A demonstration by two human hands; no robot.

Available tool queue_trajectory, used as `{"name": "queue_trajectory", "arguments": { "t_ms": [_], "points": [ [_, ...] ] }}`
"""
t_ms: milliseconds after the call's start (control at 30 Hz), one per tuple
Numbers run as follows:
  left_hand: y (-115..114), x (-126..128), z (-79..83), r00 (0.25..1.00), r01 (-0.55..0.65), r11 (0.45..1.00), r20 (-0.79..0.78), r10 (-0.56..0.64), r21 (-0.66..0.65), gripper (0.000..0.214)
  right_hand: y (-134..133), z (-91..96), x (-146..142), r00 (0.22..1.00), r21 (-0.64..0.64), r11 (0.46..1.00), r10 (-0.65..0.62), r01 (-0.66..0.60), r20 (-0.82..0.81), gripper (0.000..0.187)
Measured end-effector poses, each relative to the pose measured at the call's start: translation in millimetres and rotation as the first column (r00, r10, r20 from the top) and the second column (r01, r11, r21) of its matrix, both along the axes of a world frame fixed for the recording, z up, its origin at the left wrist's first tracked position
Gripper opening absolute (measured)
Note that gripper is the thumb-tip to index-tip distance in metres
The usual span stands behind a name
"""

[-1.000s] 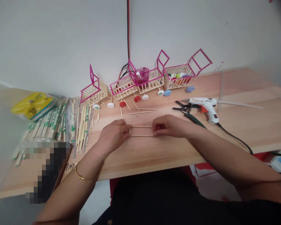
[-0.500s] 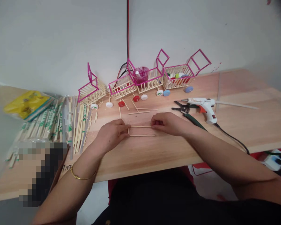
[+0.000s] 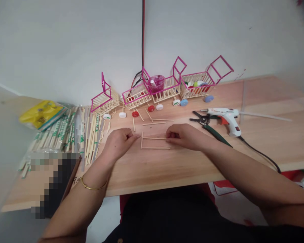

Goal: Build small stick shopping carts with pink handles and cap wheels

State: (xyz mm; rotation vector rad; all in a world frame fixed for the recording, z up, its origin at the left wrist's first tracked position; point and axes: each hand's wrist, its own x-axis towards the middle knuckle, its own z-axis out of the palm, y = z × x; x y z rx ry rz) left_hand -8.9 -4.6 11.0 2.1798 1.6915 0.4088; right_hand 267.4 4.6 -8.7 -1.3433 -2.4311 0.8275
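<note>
Three thin wooden sticks point(image 3: 154, 143) lie on the wooden table point(image 3: 167, 165) as a U: two parallel long ones and a short upright one at their left ends. My right hand point(image 3: 183, 135) pinches the right end of the upper long stick. My left hand point(image 3: 119, 141) rests on the table just left of the short stick, fingers curled, a small gap from it. Whether it holds anything is hidden.
Several pink-and-wood stick carts point(image 3: 167, 86) with bottle-cap wheels line the wall. A glue gun point(image 3: 226, 115) and pliers point(image 3: 205, 121) lie at right, its cord trailing off the edge. Packs of chopsticks point(image 3: 66, 131) and a yellow bag point(image 3: 42, 113) sit at left. Loose sticks point(image 3: 154, 121) lie behind.
My left hand has drawn back to the left, off the sticks' left ends, leaving the short stick uncovered. My right hand stays on the upper stick.
</note>
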Motion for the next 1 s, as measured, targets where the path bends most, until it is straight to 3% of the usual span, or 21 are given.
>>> {"name": "queue_trajectory", "arguments": {
  "t_ms": [133,300,400,500,700,833,1000],
  "points": [
    [-0.6,4.4,-1.6,1.0,-0.01,1.0,-0.001,0.01,-0.001,0.053,-2.6,-2.6,-2.8,1.0,0.077,0.997,0.0,-0.002,0.029,0.009],
    [2.4,5.1,-4.1,0.978,-0.05,0.995,0.197,0.066,-0.083,0.036,-4.8,-3.8,-4.9,0.999,0.132,0.991,0.027,-0.03,0.028,0.012],
    [2.1,6.4,-4.4,0.895,-0.105,0.968,0.402,0.192,-0.227,0.031,-5.7,-1.3,-5.2,1.0,0.092,0.996,-0.014,0.016,-0.023,0.008],
    [1.2,8.7,-5.4,0.768,-0.108,0.911,0.548,0.33,-0.398,0.044,-6.7,2.2,-5.5,0.985,-0.021,0.998,-0.057,0.054,-0.16,0.006],
    [2.5,9.1,-6.8,0.618,0.075,0.817,0.669,0.412,-0.571,0.045,-5.1,5.4,-7.4,0.901,-0.219,0.971,-0.178,0.096,-0.395,0.015],
    [1.6,10.2,-6.9,0.58,0.189,0.756,0.692,0.429,-0.627,0.029,-2.9,5.8,-7.2,0.861,-0.285,0.956,-0.205,0.073,-0.466,0.021],
    [-0.5,11.5,-7.3,0.487,0.262,0.73,0.739,0.465,-0.631,0.026,2.2,-0.6,-4.4,0.775,-0.376,0.923,-0.3,0.087,-0.557,0.034]
  ]
}}
